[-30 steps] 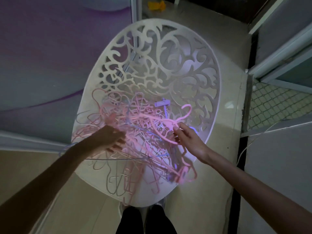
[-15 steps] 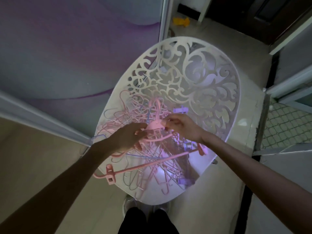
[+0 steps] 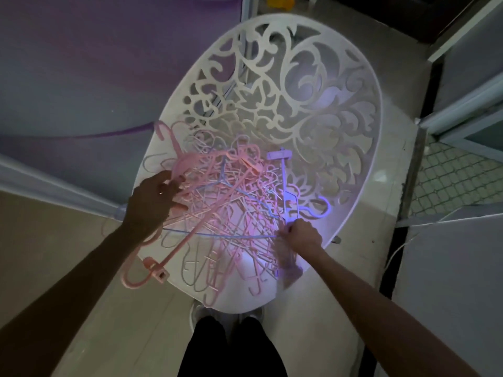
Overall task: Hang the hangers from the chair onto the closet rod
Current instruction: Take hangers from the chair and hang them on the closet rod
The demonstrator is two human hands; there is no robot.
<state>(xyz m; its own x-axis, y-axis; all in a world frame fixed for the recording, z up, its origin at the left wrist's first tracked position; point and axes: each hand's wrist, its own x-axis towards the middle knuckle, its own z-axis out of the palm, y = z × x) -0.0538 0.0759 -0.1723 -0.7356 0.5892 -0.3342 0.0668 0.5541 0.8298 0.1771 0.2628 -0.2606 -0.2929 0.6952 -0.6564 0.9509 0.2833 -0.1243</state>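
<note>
A white chair (image 3: 353, 85) with a carved scroll-pattern back fills the middle of the view. On its seat lies a tangled pile of hangers (image 3: 226, 208), mostly pink with some blue and purple. My left hand (image 3: 152, 202) grips a thick pink hanger (image 3: 174, 159) at the pile's left side; its clip bar ends near the seat's front-left edge. My right hand (image 3: 302, 232) pinches a purple hanger (image 3: 288, 197) at the pile's right side, its hook curling just above the hand. The closet rod is out of view.
A purple-and-grey wall (image 3: 81, 63) stands left of the chair. A metal mesh grille (image 3: 457, 178) and white frames are on the right, with a white cable (image 3: 400, 248) on the floor. My legs and shoes (image 3: 231, 336) stand at the chair's front edge. A yellow object (image 3: 280, 4) lies far back.
Both hands have parted from the pile's middle. My left hand carried the pink hanger to the left; my right hand dropped to the front right and took hold of a purple hanger.
</note>
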